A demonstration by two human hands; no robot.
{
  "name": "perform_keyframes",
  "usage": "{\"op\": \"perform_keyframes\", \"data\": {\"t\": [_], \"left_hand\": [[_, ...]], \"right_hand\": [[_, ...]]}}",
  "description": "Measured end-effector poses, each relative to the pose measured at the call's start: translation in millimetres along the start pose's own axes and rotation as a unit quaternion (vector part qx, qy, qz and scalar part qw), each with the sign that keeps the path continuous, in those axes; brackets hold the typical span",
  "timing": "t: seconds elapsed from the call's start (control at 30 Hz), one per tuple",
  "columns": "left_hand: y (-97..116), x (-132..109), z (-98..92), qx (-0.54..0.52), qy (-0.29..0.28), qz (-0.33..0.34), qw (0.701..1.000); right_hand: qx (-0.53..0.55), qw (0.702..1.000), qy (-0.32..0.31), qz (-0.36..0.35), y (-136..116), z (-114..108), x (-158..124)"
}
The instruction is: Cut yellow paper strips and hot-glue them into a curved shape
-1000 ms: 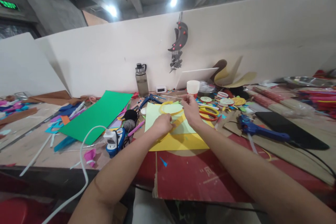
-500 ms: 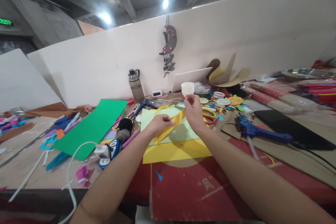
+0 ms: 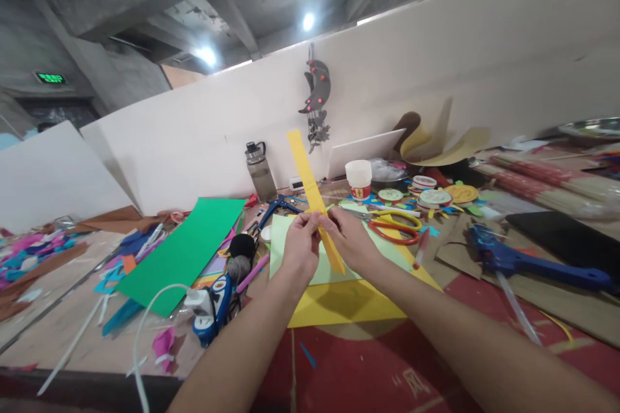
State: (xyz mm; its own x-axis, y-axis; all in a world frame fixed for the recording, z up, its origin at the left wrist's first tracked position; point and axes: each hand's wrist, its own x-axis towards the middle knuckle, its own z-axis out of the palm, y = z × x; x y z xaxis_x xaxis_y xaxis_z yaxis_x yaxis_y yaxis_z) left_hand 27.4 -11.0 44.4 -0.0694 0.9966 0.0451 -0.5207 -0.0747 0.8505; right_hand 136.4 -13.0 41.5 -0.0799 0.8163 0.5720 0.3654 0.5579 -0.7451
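Observation:
A long yellow strip (image 3: 306, 171), paper or felt, stands tilted between my two hands. My left hand (image 3: 303, 242) pinches it near its middle from the left. From the right, my right hand (image 3: 349, 239) grips it at about the same height, fingers closed and close to the left ones. Below the hands lie a pale green sheet (image 3: 281, 251) and a yellow sheet (image 3: 339, 310), partly overlapping. Scissors with red and yellow handles (image 3: 394, 229) rest just beyond my right hand.
A blue glue gun (image 3: 537, 264) lies at right, near a black slab (image 3: 571, 239). A green sheet (image 3: 184, 251) and a blue power socket (image 3: 213, 310) with a white cable are at left. Behind stand a water bottle (image 3: 260, 173) and a paper cup (image 3: 359, 179).
My hands have come together, and the yellow strip has turned from a low slant to nearly upright. The view has shifted slightly, so the table things appear lower.

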Motion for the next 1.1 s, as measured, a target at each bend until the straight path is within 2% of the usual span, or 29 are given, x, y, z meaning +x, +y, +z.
{"op": "perform_keyframes", "data": {"t": [0.1, 0.23, 0.37, 0.5, 0.73, 0.83, 0.93, 1.1], "left_hand": [[-0.9, -5.1, -2.5, -0.007, -0.038, 0.003, 0.999], [6.1, -5.8, -6.9, 0.041, -0.082, 0.026, 0.995], [14.6, -3.1, -10.1, 0.054, -0.084, 0.052, 0.994], [14.8, -4.2, -11.5, 0.048, -0.074, 0.067, 0.994], [12.9, -6.3, -11.4, 0.075, -0.12, 0.036, 0.989], [16.0, -3.8, -12.7, 0.062, -0.096, 0.062, 0.991], [17.4, -2.5, -14.1, 0.058, -0.064, 0.083, 0.993], [14.1, -4.9, -13.9, 0.083, -0.079, 0.08, 0.99]], "right_hand": [[-0.029, 0.998, -0.016, -0.051, -7.5, -4.3, -0.7], [-0.028, 0.994, -0.046, -0.091, -10.9, -11.9, 0.4], [-0.038, 0.994, -0.047, -0.091, -10.1, -13.8, 0.7], [-0.032, 0.996, -0.018, -0.078, -12.4, -13.4, -1.3], [-0.025, 0.997, 0.004, -0.069, -17.6, -17.6, -2.1], [-0.028, 0.997, -0.03, -0.066, -14.9, -15.7, -1.1], [-0.053, 0.996, -0.037, -0.063, -12.5, -13.2, -1.4], [-0.042, 0.997, -0.018, -0.067, -14.2, -17.4, -2.1]]}}
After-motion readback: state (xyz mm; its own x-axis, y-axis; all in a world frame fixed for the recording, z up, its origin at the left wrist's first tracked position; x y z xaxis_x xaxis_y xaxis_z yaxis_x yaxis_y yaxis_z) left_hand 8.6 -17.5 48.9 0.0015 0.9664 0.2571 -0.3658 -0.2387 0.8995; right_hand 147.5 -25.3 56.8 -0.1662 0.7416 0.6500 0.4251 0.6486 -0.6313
